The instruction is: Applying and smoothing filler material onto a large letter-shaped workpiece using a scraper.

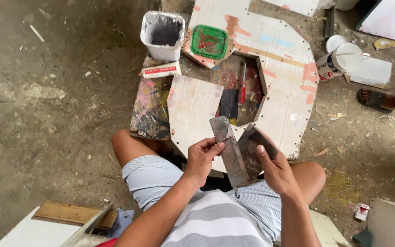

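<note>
While I watch from the head cam, biggest thing in view is the white board (275, 68), a letter-shaped cutout lying on the floor just ahead of the knees. On its top edge sits a green lid (209, 42), w/ a grey tub (162, 35) beside it to the left. A red screwdriver (242, 88) lies in the board's opening. Left hand (200, 160) is clamped on a long scraper (229, 153); right hand (275, 170) grips a dark blade (256, 145) touching it, both above the lap.
</note>
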